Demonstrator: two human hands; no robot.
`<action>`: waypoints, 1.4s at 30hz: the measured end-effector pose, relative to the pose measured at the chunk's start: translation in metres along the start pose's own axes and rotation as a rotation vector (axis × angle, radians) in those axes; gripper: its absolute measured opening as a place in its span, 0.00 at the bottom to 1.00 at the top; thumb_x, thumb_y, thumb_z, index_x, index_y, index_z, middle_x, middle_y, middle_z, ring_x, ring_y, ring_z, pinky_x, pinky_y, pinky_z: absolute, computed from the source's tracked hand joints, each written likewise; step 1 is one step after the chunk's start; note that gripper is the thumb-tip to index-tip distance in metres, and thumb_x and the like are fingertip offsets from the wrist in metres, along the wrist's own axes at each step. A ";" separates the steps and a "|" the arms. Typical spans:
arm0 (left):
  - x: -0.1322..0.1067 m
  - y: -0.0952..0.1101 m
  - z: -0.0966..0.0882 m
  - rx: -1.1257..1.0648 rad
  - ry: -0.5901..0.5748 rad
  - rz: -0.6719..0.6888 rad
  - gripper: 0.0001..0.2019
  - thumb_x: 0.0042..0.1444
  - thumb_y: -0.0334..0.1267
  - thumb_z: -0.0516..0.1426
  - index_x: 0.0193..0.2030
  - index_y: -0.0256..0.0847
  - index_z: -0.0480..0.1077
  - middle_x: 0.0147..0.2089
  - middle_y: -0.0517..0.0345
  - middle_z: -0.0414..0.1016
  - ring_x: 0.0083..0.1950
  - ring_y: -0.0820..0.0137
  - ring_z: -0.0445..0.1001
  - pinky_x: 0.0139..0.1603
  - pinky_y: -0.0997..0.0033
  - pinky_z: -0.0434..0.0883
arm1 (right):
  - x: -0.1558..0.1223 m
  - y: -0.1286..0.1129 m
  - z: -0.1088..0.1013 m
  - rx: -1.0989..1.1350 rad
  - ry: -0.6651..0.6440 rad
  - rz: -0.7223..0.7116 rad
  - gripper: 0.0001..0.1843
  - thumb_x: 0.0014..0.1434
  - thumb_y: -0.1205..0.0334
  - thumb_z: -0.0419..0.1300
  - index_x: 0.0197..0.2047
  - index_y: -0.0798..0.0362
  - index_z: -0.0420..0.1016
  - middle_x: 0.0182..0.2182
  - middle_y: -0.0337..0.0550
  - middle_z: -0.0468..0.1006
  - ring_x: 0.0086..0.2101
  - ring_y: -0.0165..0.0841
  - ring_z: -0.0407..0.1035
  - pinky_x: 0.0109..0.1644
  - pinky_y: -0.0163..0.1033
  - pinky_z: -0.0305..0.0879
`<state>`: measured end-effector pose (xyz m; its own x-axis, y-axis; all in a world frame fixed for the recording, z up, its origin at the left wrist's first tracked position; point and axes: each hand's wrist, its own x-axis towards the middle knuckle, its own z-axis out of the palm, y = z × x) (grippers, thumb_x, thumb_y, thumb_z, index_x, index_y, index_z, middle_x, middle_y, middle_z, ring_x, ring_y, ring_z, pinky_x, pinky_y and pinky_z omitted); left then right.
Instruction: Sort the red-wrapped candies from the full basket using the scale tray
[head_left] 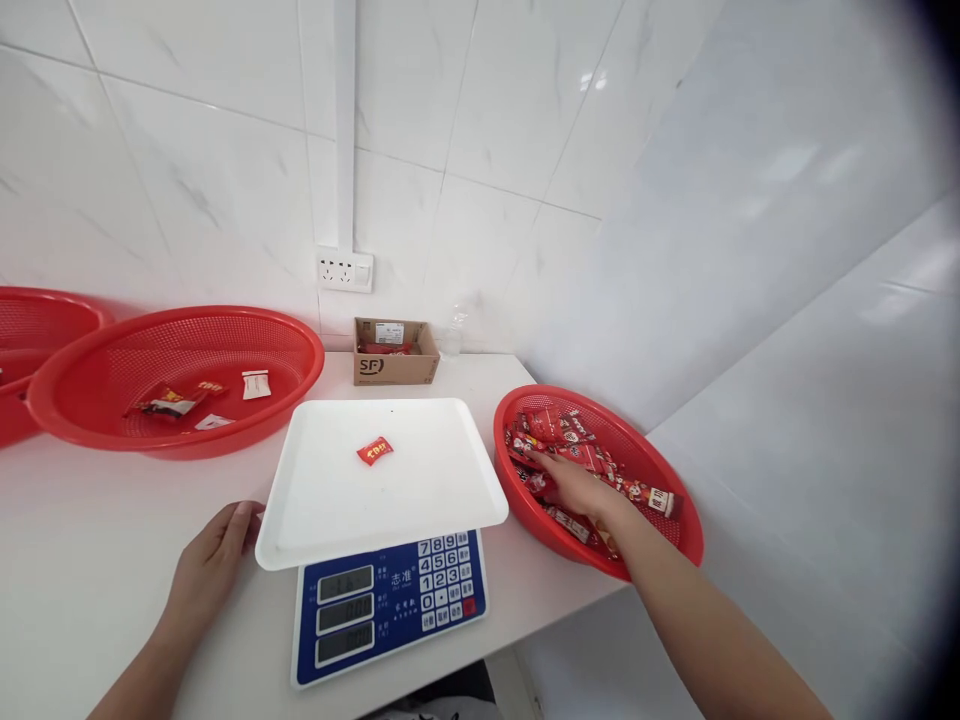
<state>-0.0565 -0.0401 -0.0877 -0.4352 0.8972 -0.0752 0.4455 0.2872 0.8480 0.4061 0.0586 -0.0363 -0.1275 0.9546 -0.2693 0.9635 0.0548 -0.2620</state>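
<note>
1 packet (375, 450) lay on tray (427, 500); many packets (546, 425) remained in basket (694, 540). Right hand (574, 487) rested among them, left hand (214, 553) curled beside tray; grips unclear.

Bright, soft light, glare spots on wall tiles (450, 130) — right-hand corners dark, edges stretched

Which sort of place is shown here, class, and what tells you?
Probably a small weighing or packing station: a digital scale on a table, a basket of red-wrapped packets, and an SF-marked carton.
</note>
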 end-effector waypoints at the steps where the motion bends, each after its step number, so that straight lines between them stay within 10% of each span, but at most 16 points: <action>1: -0.001 0.000 0.000 0.004 0.002 0.001 0.20 0.52 0.58 0.46 0.35 0.45 0.69 0.30 0.57 0.74 0.38 0.61 0.73 0.36 0.66 0.69 | 0.001 0.001 -0.002 0.037 0.041 0.008 0.37 0.51 0.70 0.57 0.64 0.45 0.57 0.60 0.47 0.65 0.55 0.42 0.63 0.55 0.43 0.60; 16: -0.003 0.003 0.001 0.025 -0.003 0.021 0.19 0.54 0.57 0.45 0.36 0.46 0.68 0.32 0.58 0.74 0.39 0.63 0.73 0.37 0.68 0.68 | -0.006 0.018 -0.028 0.446 0.716 0.224 0.21 0.57 0.57 0.53 0.51 0.56 0.70 0.45 0.52 0.77 0.42 0.38 0.73 0.45 0.44 0.69; 24: -0.006 0.009 0.000 0.035 0.045 0.017 0.19 0.54 0.56 0.45 0.34 0.45 0.68 0.29 0.59 0.72 0.37 0.64 0.72 0.35 0.69 0.68 | -0.030 0.001 -0.032 0.400 0.611 0.165 0.20 0.57 0.55 0.53 0.51 0.54 0.70 0.48 0.48 0.75 0.46 0.38 0.71 0.50 0.43 0.65; 34: -0.001 0.003 0.001 0.055 0.048 0.045 0.17 0.53 0.55 0.47 0.34 0.46 0.68 0.25 0.60 0.70 0.35 0.63 0.73 0.33 0.68 0.68 | -0.054 -0.029 -0.006 0.172 0.032 0.018 0.16 0.49 0.68 0.58 0.41 0.45 0.77 0.41 0.42 0.80 0.37 0.39 0.73 0.38 0.38 0.63; 42: -0.005 0.004 0.000 -0.078 0.063 0.004 0.17 0.53 0.53 0.49 0.33 0.43 0.70 0.28 0.59 0.73 0.32 0.66 0.71 0.34 0.68 0.68 | -0.048 -0.029 -0.012 0.089 0.205 0.130 0.10 0.56 0.64 0.53 0.40 0.47 0.71 0.35 0.42 0.79 0.35 0.38 0.72 0.34 0.38 0.59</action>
<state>-0.0529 -0.0435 -0.0840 -0.4827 0.8748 -0.0405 0.3863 0.2542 0.8867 0.3869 0.0148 -0.0046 0.0549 0.9919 -0.1147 0.9432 -0.0892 -0.3201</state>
